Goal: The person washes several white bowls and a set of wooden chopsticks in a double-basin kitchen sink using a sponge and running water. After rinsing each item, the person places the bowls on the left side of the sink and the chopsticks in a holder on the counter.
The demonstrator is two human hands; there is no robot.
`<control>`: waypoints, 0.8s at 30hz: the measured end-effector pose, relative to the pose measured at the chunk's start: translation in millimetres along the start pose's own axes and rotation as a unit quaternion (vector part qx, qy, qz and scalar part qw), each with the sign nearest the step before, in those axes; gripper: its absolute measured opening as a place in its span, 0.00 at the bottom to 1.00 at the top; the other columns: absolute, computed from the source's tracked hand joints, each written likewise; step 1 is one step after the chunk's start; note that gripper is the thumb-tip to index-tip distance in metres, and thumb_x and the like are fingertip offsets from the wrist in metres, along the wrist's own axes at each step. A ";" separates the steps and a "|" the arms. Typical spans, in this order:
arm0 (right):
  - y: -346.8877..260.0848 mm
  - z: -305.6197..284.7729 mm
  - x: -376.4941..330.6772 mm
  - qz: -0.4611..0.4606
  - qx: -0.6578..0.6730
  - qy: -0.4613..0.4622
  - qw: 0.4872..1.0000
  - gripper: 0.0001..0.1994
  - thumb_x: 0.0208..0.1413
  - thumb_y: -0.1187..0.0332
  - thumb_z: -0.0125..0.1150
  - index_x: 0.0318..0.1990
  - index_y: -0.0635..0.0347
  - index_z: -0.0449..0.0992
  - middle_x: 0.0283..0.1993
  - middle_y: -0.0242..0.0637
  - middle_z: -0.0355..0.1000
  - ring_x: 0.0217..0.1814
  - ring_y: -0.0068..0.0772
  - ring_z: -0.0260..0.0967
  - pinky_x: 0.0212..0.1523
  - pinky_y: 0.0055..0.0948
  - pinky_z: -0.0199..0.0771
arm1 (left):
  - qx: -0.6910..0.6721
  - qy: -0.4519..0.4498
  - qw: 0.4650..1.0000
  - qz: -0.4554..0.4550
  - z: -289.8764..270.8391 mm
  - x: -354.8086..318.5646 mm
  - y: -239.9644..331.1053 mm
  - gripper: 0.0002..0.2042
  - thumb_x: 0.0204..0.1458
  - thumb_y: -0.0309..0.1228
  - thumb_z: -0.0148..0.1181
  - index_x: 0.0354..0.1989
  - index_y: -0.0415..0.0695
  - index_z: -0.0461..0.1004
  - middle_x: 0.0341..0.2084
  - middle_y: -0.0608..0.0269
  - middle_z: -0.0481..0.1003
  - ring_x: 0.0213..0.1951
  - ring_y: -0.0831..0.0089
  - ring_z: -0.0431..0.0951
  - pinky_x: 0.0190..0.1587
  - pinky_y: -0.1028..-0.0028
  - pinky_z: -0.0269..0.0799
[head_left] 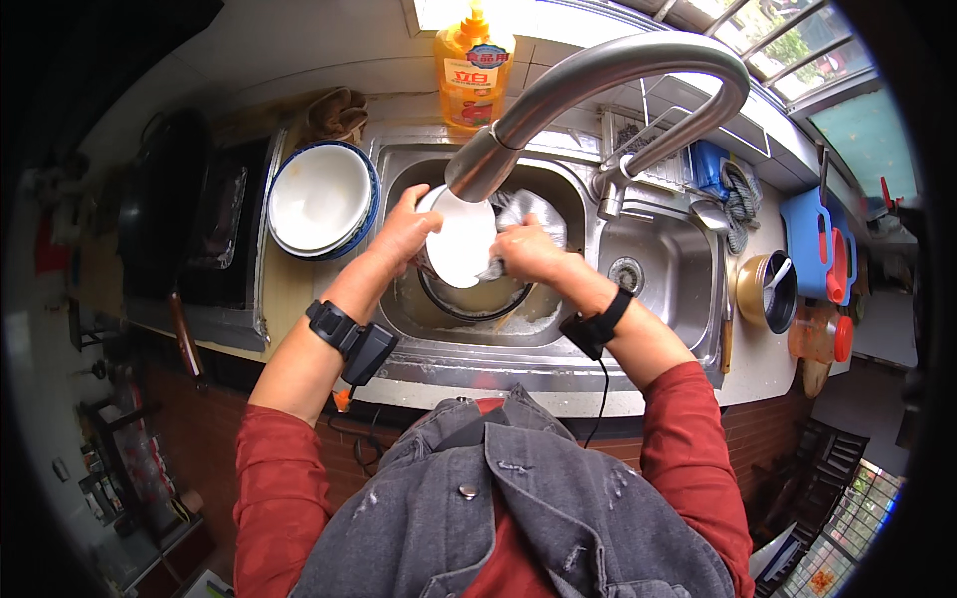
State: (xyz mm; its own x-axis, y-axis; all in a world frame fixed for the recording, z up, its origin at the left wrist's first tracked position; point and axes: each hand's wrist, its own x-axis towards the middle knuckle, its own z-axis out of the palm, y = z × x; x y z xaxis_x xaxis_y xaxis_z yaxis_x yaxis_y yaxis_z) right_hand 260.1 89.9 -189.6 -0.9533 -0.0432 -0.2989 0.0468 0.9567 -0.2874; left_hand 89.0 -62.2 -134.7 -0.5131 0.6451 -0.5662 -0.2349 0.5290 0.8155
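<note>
White bowl (464,244): over the left basin (391,324) of the sink, tilted, below the faucet head.
Left hand (407,231): grasping the bowl by its left rim.
Right hand (531,251): clutching a pale, wet-looking cloth (546,221) at the bowl's right side.
Dark-rimmed vessel (471,316): in the left basin beneath the bowl, cloudy liquid within; suds near its front rim.
Stacked bowls (319,197): on the counter by the sink's left edge, a white one nested in a blue-rimmed one.
Golden pot (750,296): on the counter beyond the sink's right edge, dark inside, a pale spoon (778,279) leaning in it.
Jar (809,342): red-lidded, beside the pot, near the counter's front right corner.
Right basin (673,299): bare metal around its drain (626,276).
Front edge: a narrow speckled counter strip (598,403) between sink and person.
Faucet (608,55): arches across from the sink's back edge, blocking the way from above.
Yellow bottle (474,75): upright behind the left basin.
</note>
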 end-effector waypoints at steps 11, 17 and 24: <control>4.3 79.9 32.3 0.080 0.276 0.219 0.933 0.18 0.41 0.74 0.58 0.44 0.59 0.74 0.45 0.47 0.70 0.48 0.51 0.68 0.50 0.39 0.68 | -0.363 0.099 0.925 0.048 -115.4 -42.1 15.2 0.29 0.41 0.27 0.48 0.57 0.34 0.56 0.51 0.45 0.66 0.52 0.49 0.68 0.52 0.45 0.68; -45.3 100.6 48.5 0.116 0.036 -0.104 0.987 0.26 0.45 0.54 0.59 0.50 0.61 0.71 0.62 0.41 0.57 0.68 0.45 0.46 0.58 0.58 0.56 | -0.424 0.123 0.896 0.038 -136.7 -32.1 -8.1 0.28 0.39 0.21 0.47 0.54 0.27 0.55 0.49 0.38 0.65 0.50 0.41 0.69 0.47 0.44 0.72; -57.8 126.9 85.0 0.165 0.060 -0.221 0.959 0.24 0.48 0.52 0.54 0.47 0.61 0.76 0.55 0.44 0.67 0.59 0.45 0.63 0.54 0.41 0.67 | -0.394 0.194 0.898 0.023 -139.1 -39.7 -11.6 0.18 0.46 0.23 0.49 0.47 0.32 0.63 0.46 0.42 0.66 0.49 0.49 0.69 0.49 0.42 0.69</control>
State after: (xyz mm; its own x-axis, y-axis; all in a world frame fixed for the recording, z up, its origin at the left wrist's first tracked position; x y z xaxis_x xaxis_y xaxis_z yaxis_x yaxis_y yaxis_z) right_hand 214.2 -5.6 -313.8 -0.6629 0.1127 -0.7402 0.3836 0.9001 -0.2065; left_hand -2.8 -170.6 -105.0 -0.7506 0.3349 -0.5696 -0.6387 -0.1469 0.7553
